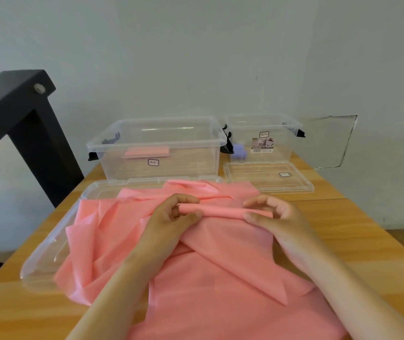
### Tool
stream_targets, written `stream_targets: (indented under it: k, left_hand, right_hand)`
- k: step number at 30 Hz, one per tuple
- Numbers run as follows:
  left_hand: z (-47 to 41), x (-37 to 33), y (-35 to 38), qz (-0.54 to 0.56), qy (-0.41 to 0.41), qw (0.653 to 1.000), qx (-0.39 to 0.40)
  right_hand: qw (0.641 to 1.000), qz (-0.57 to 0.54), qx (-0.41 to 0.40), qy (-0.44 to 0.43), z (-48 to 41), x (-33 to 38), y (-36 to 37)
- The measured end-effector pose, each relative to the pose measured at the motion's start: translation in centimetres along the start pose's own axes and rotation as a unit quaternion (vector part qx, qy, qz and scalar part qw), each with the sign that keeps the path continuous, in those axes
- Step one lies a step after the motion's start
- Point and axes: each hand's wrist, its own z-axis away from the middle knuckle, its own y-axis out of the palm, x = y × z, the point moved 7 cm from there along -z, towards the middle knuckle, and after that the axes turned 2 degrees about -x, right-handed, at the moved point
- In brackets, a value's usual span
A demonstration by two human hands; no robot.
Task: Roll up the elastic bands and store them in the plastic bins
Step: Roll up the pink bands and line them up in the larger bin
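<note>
Left hand and right hand pinch the rolled edge of a pink elastic band on a wooden table; behind, a large clear bin holds a pink roll; a smaller bin stands beside it.

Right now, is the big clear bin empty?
No, a rolled pink elastic band lies inside the big clear bin.
</note>
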Motion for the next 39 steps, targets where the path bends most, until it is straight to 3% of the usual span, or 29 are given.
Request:
stream_targets:
  k: [6,10,17,27,33,39]
  left_hand:
    - [0.0,0.5,0.7,-0.021,-0.019,0.999,0.042]
    - [-0.1,0.2,0.5,-0.036,0.012,0.999,0.03]
    - [0.1,0.1,0.3,0.04,-0.009,0.999,0.012]
    - [0.6,-0.3,1.6,0.082,-0.028,0.99,0.11]
    - [0.2,0.1,0.9,0.076,-0.032,0.995,0.06]
    - [0.1,-0.1,0.5,0.002,-0.005,1.0,0.017]
  right_hand:
    - [1.0,-0.008,-0.011,-0.024,0.1,0.4,-0.1]
    - [1.0,-0.016,0.002,-0.012,0.0,0.2,0.0]
    - [0.999,-0.045,0.017,0.014,0.0,-0.2,0.4]
    - [0.996,-0.078,0.018,-0.027,0.2,0.7,0.5]
    - [0.997,-0.063,0.005,-0.04,0.1,0.8,0.3]
    - [0.997,-0.074,0.014,-0.012,0.0,0.2,0.5]
